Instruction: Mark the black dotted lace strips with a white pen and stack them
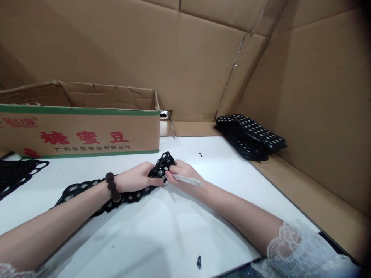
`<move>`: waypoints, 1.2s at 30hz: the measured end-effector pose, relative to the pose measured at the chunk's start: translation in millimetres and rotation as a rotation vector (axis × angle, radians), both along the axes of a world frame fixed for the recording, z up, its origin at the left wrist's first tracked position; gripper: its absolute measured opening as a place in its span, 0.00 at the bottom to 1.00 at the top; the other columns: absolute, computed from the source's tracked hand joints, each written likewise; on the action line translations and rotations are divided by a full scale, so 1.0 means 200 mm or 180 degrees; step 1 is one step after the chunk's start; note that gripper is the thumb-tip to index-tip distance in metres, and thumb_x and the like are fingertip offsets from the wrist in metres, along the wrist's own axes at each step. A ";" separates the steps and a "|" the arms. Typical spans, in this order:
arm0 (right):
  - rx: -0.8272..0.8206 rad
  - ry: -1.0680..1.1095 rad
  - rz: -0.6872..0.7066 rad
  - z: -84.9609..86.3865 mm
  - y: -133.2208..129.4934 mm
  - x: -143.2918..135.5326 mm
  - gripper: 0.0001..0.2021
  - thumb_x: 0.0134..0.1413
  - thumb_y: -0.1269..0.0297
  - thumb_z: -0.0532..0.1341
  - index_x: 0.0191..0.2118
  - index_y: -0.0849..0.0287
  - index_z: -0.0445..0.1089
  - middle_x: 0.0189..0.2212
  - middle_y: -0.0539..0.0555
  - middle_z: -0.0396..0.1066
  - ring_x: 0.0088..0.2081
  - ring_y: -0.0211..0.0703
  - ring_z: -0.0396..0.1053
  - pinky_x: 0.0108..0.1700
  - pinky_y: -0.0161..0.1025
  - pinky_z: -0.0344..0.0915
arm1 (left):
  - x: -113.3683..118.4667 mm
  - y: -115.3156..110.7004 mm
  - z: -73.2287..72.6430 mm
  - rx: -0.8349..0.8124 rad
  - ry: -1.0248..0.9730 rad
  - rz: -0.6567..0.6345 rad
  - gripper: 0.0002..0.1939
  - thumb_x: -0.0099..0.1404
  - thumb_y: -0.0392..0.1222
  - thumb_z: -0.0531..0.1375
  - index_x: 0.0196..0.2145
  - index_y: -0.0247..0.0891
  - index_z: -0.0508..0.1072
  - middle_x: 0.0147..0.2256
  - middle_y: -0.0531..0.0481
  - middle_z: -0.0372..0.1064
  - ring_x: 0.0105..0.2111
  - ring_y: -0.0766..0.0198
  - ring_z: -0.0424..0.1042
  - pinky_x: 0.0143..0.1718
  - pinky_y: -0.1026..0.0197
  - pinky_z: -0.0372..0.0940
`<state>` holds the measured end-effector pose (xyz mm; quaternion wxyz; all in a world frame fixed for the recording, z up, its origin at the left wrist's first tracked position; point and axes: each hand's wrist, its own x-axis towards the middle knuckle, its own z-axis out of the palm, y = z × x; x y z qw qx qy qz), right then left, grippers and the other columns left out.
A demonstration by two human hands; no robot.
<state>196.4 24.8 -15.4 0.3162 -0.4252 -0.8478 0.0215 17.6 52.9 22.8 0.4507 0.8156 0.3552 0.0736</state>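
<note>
White bench (179, 235), boxed in at back and right by creased cardboard walls (121, 46). Folded black dotted pile (255, 131) at the far right corner, against the wall; black openwork piece (19, 173) at the left edge. Dark scrap (199, 262) near the front edge, smaller one beyond the hands. Open carton (95, 133) back left, green-edged, red characters; its front panel hides the bottom, contents cannot be told. Dotted strip (135, 196) lies mid-bench, running under the left forearm, its end raised between both hands: black, scalloped, pale round spots. Left hand (137, 177) pinches that end; right hand (184, 173) is closed around a slim white tool (187, 179), fingertips at the strip.
</note>
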 end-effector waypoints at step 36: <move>-0.1381 0.1007 -0.0350 0.05 -0.03 0.06 0.15 0.50 0.63 0.51 0.16 0.61 0.55 0.18 0.47 0.54 0.23 0.33 0.54 0.27 0.33 0.52 | 0.00 -0.03 -0.07 0.2576 0.1107 0.0138 0.21 0.57 0.59 0.47 0.37 0.37 0.58 0.32 0.42 0.68 0.33 0.51 0.68 0.29 0.59 0.57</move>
